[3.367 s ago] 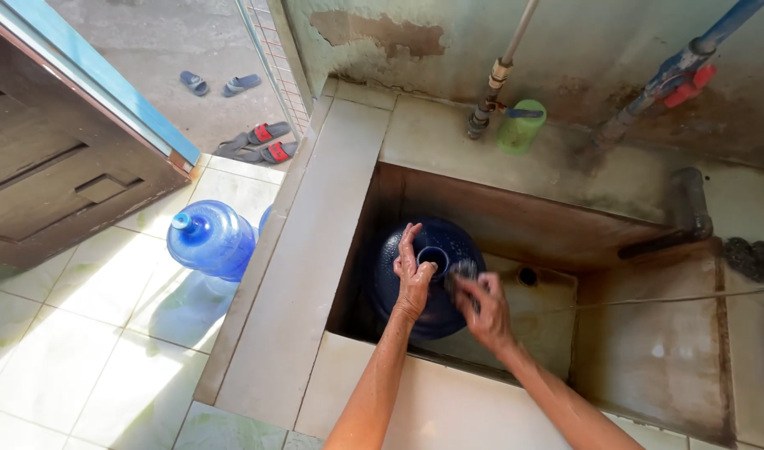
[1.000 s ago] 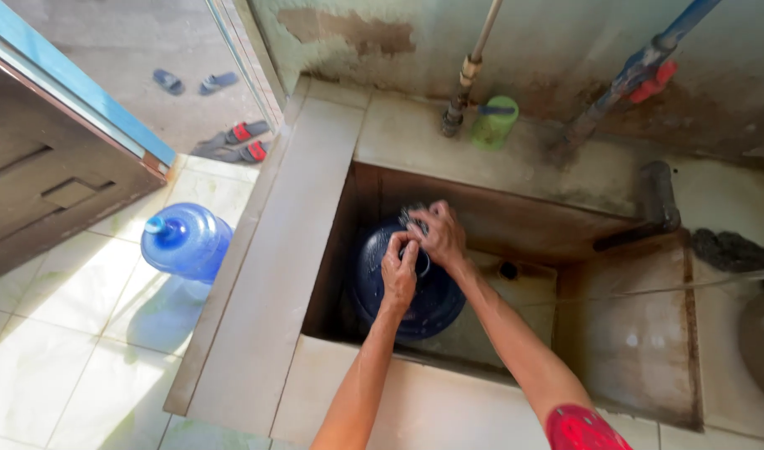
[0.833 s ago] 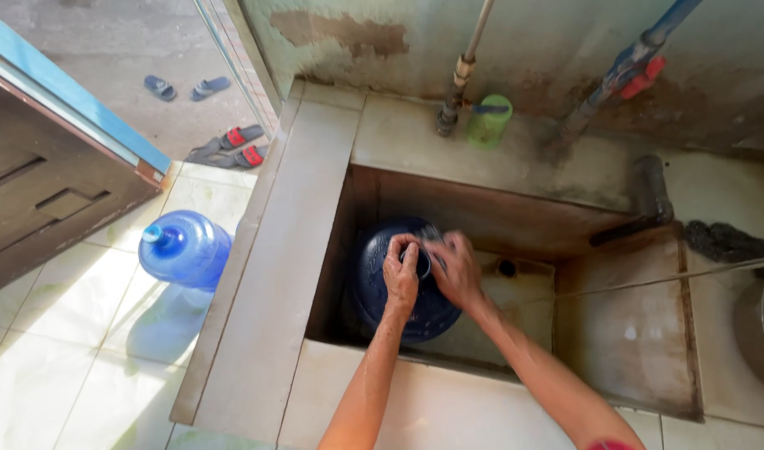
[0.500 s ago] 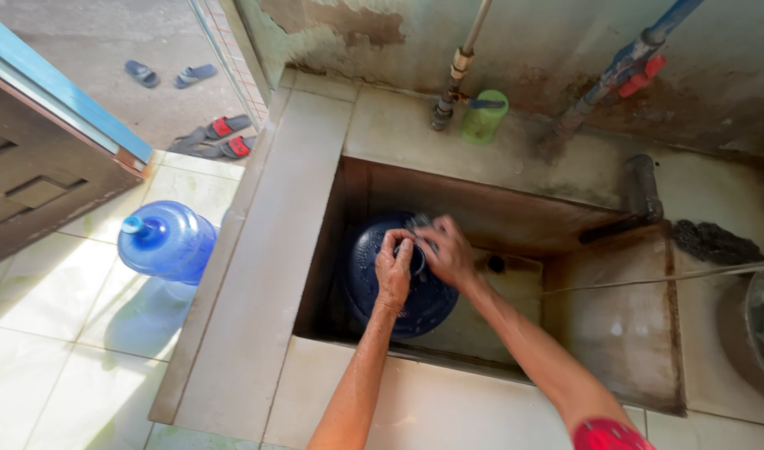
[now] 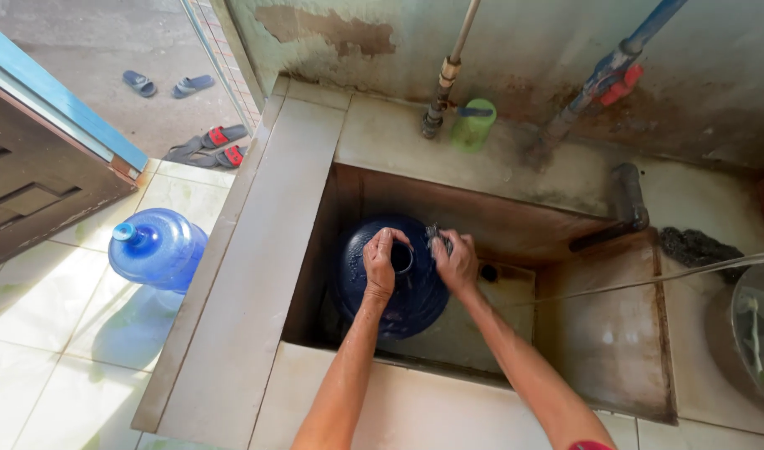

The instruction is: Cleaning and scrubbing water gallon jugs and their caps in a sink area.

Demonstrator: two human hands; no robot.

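Head view showed, at far left, a wooden door point(image 5: 40, 200) and sandals point(image 5: 207, 146) on the ground outside, with a light blue water jug point(image 5: 157, 248) standing on the floor tiles just beside the basin's broad concrete rim point(image 5: 257, 275). Inside the sunken basin stood a dark blue jug point(image 5: 398, 283), close to the left wall. The left hand point(image 5: 380, 265) gripped its neck; the right hand point(image 5: 455, 260) closed on a small scrubber at its mouth. Open basin floor lay to the right. A green cup point(image 5: 472, 125) and pipes point(image 5: 444, 79) stood on the back ledge.

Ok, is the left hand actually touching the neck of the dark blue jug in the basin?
Touching. The head view shows the left hand wrapped over the neck of the dark blue jug.
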